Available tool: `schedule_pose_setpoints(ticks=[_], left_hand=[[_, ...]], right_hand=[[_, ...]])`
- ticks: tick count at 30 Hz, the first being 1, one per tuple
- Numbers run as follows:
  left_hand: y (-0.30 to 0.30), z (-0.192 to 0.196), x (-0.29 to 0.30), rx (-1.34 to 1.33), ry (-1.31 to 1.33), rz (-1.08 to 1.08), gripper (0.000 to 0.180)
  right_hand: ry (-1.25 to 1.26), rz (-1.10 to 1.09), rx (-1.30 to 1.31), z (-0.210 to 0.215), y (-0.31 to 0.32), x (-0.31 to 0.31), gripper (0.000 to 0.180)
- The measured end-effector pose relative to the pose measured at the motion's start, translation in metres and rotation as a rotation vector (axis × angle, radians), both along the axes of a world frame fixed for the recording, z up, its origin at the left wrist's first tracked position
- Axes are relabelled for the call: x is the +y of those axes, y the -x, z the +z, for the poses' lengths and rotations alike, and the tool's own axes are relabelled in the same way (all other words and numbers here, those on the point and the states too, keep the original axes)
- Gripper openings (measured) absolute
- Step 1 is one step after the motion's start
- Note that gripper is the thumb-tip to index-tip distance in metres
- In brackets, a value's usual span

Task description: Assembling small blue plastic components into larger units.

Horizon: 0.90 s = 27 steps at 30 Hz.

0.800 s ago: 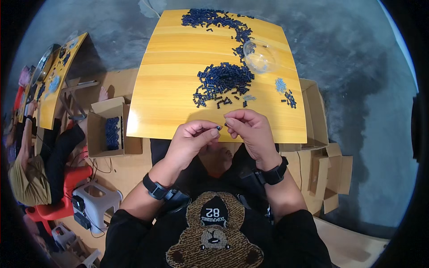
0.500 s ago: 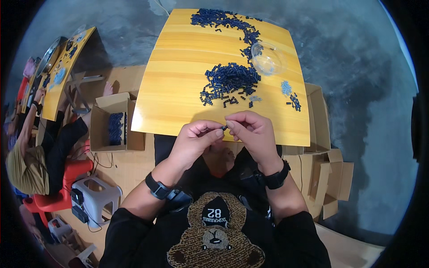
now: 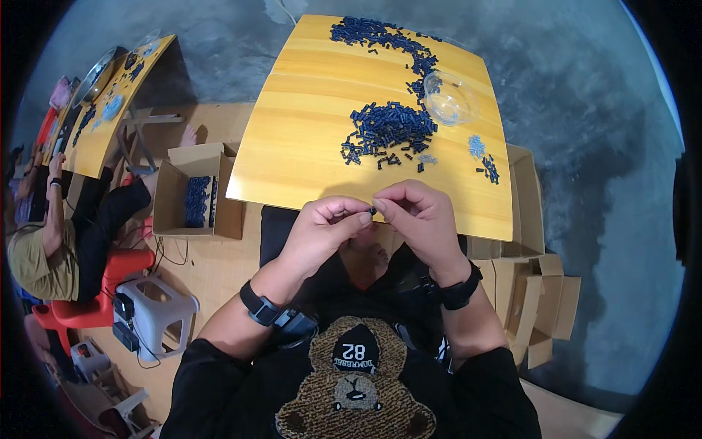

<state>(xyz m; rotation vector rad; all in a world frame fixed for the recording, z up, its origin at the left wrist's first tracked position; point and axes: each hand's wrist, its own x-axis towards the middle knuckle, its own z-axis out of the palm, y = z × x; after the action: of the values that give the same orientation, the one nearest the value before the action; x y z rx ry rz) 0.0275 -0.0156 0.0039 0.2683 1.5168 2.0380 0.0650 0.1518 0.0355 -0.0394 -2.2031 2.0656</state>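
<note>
My left hand (image 3: 322,230) and my right hand (image 3: 417,219) meet fingertip to fingertip just below the near edge of the yellow wooden table (image 3: 307,154). Between them they pinch a small dark blue piece (image 3: 371,211). A heap of the same small dark blue pieces (image 3: 387,132) lies on the table just beyond my hands, and a longer trail of blue pieces (image 3: 373,33) runs along the far edge. A clear plastic bowl (image 3: 450,99) stands to the right of the heap. Some pale blue bits (image 3: 477,146) lie near the table's right side.
An open cardboard box (image 3: 196,194) with dark blue pieces stands on the floor to the left. Flattened cardboard boxes (image 3: 541,293) lie to the right. Another person (image 3: 51,234) sits at far left by a second yellow table (image 3: 110,110), near a grey stool (image 3: 157,311).
Both hands have stayed together at the table's near edge, fingers shifting slightly on the small piece. The view has tilted a little, so the table sits lower in the picture.
</note>
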Motion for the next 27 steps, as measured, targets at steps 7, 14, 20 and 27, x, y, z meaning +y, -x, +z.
schedule_pose_setpoints(ticks=[7,14,20,27], left_hand=[[-0.008,0.004,-0.01,0.023,-0.008,-0.029,0.016],[-0.019,0.011,-0.017,-0.085,-0.078,-0.065,0.017],[-0.022,0.006,-0.02,-0.111,-0.136,-0.082,0.016],[-0.024,0.005,-0.025,-0.208,-0.245,-0.102,0.016]], right_hand=[[-0.14,0.068,0.05,0.004,-0.002,-0.001,0.009],[-0.084,0.235,-0.098,0.017,-0.007,0.001,0.011],[-0.052,0.271,-0.087,0.017,-0.011,-0.001,0.012],[-0.09,0.296,-0.121,0.023,-0.01,-0.006,0.013]])
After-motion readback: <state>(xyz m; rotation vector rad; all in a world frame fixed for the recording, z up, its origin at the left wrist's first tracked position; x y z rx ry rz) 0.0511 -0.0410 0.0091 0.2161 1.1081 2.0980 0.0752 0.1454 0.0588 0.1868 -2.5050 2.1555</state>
